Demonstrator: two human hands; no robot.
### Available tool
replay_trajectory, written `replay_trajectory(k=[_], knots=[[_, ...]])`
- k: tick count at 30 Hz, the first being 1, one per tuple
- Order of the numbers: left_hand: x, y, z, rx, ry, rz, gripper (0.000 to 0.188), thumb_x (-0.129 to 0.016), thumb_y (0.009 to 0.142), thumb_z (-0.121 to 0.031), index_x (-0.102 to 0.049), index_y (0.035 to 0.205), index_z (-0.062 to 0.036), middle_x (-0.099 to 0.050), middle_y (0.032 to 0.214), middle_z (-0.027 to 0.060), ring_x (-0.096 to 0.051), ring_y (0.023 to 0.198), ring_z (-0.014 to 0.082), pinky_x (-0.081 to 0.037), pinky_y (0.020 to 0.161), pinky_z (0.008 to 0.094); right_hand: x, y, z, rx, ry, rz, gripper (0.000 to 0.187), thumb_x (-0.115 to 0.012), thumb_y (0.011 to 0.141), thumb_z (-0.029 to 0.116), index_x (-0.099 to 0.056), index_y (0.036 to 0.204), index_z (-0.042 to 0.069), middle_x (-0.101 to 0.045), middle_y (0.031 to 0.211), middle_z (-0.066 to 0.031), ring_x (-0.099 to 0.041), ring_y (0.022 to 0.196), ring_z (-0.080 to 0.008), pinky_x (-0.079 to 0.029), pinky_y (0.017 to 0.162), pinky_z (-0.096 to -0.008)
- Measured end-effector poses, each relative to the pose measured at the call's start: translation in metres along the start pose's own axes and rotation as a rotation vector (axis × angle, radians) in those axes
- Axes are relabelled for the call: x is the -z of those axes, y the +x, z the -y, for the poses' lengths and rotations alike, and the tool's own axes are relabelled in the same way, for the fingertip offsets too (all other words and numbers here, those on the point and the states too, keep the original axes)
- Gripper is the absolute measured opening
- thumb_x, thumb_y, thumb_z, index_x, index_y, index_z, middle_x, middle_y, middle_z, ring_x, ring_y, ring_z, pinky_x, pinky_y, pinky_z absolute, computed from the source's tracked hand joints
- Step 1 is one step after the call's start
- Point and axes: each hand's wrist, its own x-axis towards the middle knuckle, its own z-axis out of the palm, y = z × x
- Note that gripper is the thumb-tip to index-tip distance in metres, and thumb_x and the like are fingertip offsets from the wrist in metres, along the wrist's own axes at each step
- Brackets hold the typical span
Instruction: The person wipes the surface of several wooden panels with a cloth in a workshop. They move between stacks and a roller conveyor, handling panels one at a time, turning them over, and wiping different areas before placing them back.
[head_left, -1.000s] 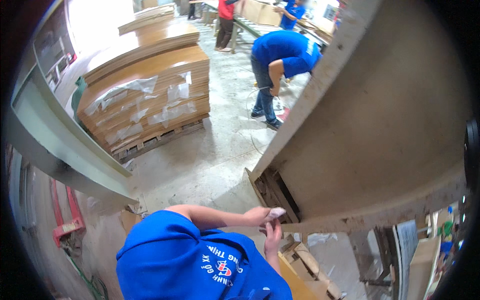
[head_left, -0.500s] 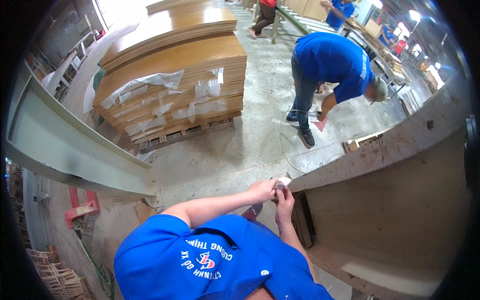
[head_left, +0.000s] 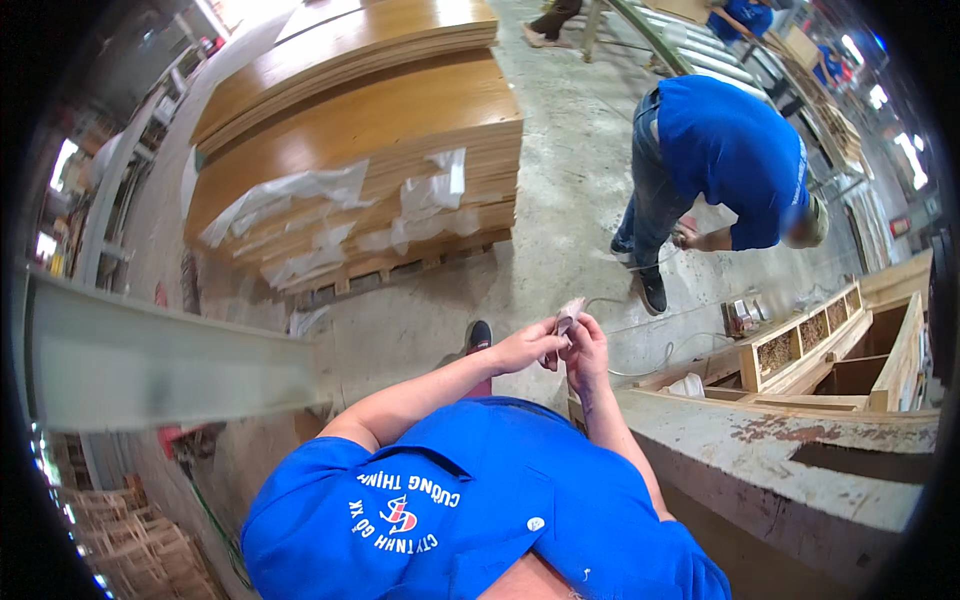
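Note:
In front of my chest, my left hand [head_left: 532,346] and my right hand [head_left: 588,354] are together, fingers closed on a small, crumpled, pale pinkish-grey piece [head_left: 570,318]. Whether it is cloth or paper I cannot tell. Part of it sticks up above the fingertips, and a darker fold hangs between the hands. Beneath my hands is the concrete floor [head_left: 420,330], with one of my dark shoes [head_left: 480,335] showing just left of them.
Ahead to the left stands a pallet stack of brown wooden panels [head_left: 400,110] with torn plastic film. A co-worker in blue [head_left: 725,150] bends over ahead right. Wooden frames [head_left: 800,345] lie behind a worn grey beam [head_left: 760,440] at right. Another beam [head_left: 170,350] is at left.
My view has shifted, bringing the wooden frames into sight at right. My hands still hold the crumpled piece, now showing more of it. The co-worker's hand has risen from near the floor.

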Motion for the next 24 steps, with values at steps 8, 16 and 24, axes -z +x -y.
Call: replay_trajectory(k=[8, 16, 24], knots=[[0.082, 0.128, -0.113, -0.154, -0.045, 0.156, 0.029, -0.047, 0.095, -0.024, -0.053, 0.114, -0.0030, -0.059, 0.093, 0.0000, -0.054, 0.082, 0.0091, -0.044, 0.076, 0.0261, -0.024, 0.156, 0.075, 0.190, 0.143, 0.011, 0.016, -0.050, 0.092, 0.016, -0.054, 0.105, 0.007, -0.063, 0.099, -0.0079, -0.063, 0.081, -0.0175, -0.054, 0.063, -0.0312], [0.098, 0.255, -0.155, -0.283, 0.146, -0.003, 0.023, -0.043, 0.097, -0.019, -0.056, 0.103, -0.0013, -0.057, 0.082, 0.0005, -0.053, 0.074, 0.0075, -0.044, 0.068, 0.0232, -0.032, 0.243, 0.146, 0.375, 0.171, -0.222, 0.015, -0.050, 0.093, 0.011, -0.057, 0.104, 0.006, -0.062, 0.091, -0.0044, -0.058, 0.070, -0.0114, -0.045, 0.051, -0.0242], [0.103, 0.405, -0.227, -0.615, 0.455, -0.097, 0.018, -0.043, 0.095, -0.013, -0.056, 0.092, -0.0014, -0.052, 0.063, 0.0057, -0.052, 0.055, 0.0122, -0.042, 0.050, 0.0287, -0.012, 0.342, 0.270, 0.572, -0.087, -0.042, 0.021, -0.053, 0.090, 0.009, -0.056, 0.108, -0.001, -0.063, 0.097, -0.0075, -0.054, 0.071, -0.0101, -0.044, 0.059, -0.0238]])
